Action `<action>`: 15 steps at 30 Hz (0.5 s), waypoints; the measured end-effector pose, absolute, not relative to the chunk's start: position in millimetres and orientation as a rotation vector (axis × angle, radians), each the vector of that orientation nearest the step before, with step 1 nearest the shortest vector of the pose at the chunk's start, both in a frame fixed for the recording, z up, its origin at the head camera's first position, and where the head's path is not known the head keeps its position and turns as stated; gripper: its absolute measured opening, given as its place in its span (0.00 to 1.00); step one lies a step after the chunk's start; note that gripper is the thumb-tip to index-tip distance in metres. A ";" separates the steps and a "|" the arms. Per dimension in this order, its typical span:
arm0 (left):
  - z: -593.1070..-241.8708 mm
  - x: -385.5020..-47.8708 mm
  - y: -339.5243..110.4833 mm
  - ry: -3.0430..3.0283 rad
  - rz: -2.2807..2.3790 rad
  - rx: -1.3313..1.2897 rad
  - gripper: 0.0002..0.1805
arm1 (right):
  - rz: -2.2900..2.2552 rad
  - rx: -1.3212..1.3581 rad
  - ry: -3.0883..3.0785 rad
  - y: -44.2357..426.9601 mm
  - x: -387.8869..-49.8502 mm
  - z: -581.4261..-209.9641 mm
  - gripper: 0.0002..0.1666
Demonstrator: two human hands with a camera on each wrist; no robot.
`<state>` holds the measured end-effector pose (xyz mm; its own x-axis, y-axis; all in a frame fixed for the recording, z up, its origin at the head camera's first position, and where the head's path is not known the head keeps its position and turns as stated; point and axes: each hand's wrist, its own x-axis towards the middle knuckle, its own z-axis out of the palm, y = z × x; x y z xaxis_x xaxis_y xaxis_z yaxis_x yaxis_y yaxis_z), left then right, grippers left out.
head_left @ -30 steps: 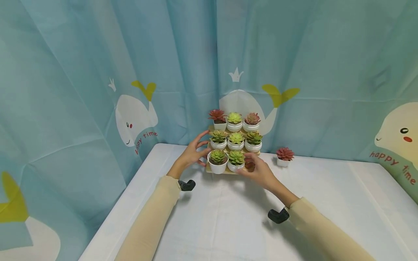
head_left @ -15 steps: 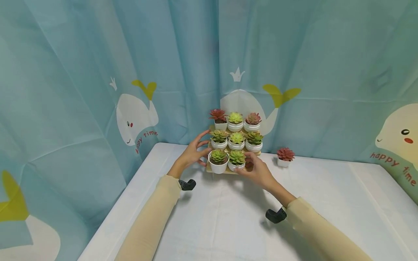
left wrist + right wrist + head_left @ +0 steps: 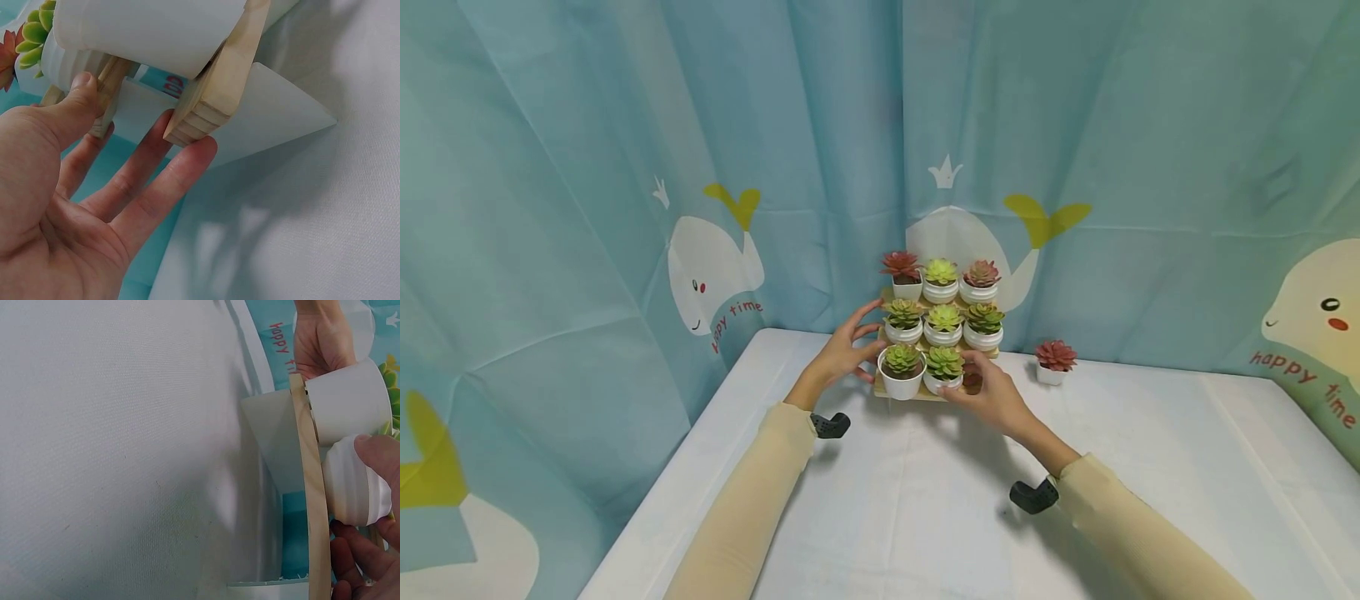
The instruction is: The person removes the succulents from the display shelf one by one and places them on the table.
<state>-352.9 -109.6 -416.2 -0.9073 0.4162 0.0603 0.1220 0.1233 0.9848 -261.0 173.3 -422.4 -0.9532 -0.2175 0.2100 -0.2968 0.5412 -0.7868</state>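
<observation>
A tiered stand with wooden shelves [image 3: 880, 388] and white side panels [image 3: 275, 106] bears several small succulents in white pots. My left hand [image 3: 837, 357] holds the stand's left side. In the left wrist view its thumb lies on the middle shelf end [image 3: 112, 78], and fingertips touch the bottom shelf end [image 3: 203, 112]. My right hand [image 3: 996, 398] grips a green succulent [image 3: 943, 364] by its white pot [image 3: 350, 481] on the bottom shelf. The thumb presses the pot's side; the fingers are curled behind it. Left of that pot stands another green succulent [image 3: 901, 371] in a smooth white pot.
A red succulent [image 3: 1056, 360] in a white pot stands on the white-covered table [image 3: 1150, 467], right of the stand. Behind the table hangs a blue curtain [image 3: 820, 150] with whale prints. Red and light green succulents line the top shelf.
The right forearm has shifted slightly to the left, and the head view has moved a touch. Both hands stay at the same places on the stand and pot.
</observation>
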 end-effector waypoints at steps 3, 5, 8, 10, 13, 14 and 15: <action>-416.5 -352.9 -109.6 2.174 1.860 0.523 0.42 | 1.380 0.447 -2.683 173.5 -261.6 -423.3 0.44; -416.3 -352.7 -109.5 2.180 1.856 0.518 0.42 | 1.376 0.451 -2.682 173.4 -262.3 -423.7 0.44; -416.2 -353.0 -109.5 2.186 1.852 0.514 0.42 | 1.382 0.460 -2.677 173.5 -263.1 -423.7 0.43; -416.0 -353.1 -109.4 2.186 1.852 0.514 0.41 | 1.390 0.461 -2.675 173.5 -263.0 -423.1 0.43; -415.7 -353.0 -109.5 2.184 1.855 0.518 0.41 | 1.390 0.451 -2.677 173.6 -262.5 -422.3 0.43; -415.7 -352.9 -109.8 2.181 1.856 0.523 0.41 | 1.385 0.448 -2.680 173.7 -262.3 -422.2 0.43; -415.6 -352.7 -110.0 2.178 1.856 0.530 0.41 | 1.381 0.446 -2.681 173.7 -262.2 -422.0 0.44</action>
<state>-352.7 -110.0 -415.6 -0.9079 0.4153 0.0579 0.1229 0.1316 0.9837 -262.2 173.7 -422.0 -0.9529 -0.2148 0.2143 -0.2992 0.5477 -0.7813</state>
